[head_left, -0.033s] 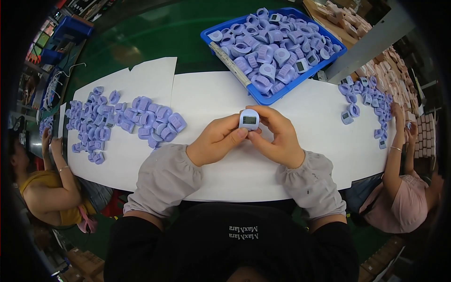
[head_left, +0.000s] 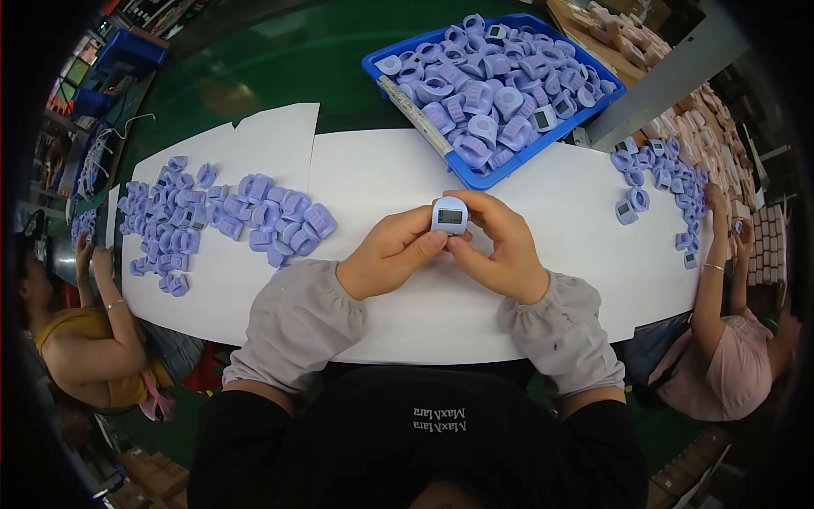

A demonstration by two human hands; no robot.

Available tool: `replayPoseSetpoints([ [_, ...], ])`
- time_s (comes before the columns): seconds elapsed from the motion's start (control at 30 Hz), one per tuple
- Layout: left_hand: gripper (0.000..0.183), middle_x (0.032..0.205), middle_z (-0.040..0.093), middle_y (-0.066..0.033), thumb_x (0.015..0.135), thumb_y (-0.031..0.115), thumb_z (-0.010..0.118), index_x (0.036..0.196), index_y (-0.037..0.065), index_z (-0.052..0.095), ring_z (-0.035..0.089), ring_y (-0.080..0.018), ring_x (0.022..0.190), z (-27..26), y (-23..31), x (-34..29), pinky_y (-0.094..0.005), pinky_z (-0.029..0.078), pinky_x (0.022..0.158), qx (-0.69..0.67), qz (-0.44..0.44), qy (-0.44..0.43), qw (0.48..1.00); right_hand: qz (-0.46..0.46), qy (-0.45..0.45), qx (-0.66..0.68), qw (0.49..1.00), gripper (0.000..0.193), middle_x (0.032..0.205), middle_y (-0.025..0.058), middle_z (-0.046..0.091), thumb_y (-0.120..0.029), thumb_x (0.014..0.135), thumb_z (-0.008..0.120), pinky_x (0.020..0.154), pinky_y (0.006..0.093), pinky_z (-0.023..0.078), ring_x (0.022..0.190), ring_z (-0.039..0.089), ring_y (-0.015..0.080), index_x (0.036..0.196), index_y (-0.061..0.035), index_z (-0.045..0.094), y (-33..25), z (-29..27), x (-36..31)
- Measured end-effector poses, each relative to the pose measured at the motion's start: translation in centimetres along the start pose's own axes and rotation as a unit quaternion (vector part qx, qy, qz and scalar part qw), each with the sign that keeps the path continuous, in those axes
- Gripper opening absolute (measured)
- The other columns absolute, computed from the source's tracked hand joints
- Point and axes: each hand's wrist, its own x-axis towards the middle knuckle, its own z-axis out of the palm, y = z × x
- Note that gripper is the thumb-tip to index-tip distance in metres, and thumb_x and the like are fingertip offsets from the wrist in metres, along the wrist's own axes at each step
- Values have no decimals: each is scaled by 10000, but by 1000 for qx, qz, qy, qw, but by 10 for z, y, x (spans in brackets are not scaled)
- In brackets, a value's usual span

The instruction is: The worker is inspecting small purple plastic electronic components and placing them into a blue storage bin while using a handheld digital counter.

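Between my two hands I hold a small lilac digital device point(head_left: 449, 215) upright over the white table. It has a rounded top and a rectangular grey display with dark marks, facing me. My left hand point(head_left: 393, 252) grips it from the left side, thumb at its lower corner. From the other side my right hand point(head_left: 502, 246) closes on it, with the thumb below and the fingers behind. The back of the device is hidden. Further left on the table lies a loose pile of similar lilac devices point(head_left: 263, 212), many showing a curved, looped back.
A blue tray point(head_left: 485, 180) heaped with lilac devices stands beyond my hands, slightly right. More devices point(head_left: 670, 174) lie at the table's right end, beside a grey post point(head_left: 670, 76). One person point(head_left: 89, 339) sits at the left, another point(head_left: 708, 365) at the right. White sheeting point(head_left: 407, 327) covers the table.
The marks on the held device's display look slightly different. My hands and the device have not visibly moved.
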Motion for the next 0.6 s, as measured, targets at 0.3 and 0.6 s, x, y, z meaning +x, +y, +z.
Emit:
replayPoseSetpoints([
  [0.3, 370, 1155, 588, -96, 1004, 177, 441, 1304, -39, 453, 550, -157, 1077, 1, -1, -1, -299, 436, 945, -10, 3, 0, 1000, -14, -1, -6, 1000, 413, 1145, 130, 598, 1, 833, 597, 967, 347, 450, 1060, 593, 211, 1236, 40, 519, 1, -2, 1],
  [0.6, 368, 1162, 583, -103, 1005, 177, 442, 1300, -43, 455, 554, -167, 1079, -2, -4, -1, -308, 444, 943, 4, 4, -9, 1000, -50, 46, 15, 998, 399, 991, 90, 619, 11, 764, 635, 743, 273, 479, 805, 570, 157, 1159, -1, 582, 4, 4, 2],
])
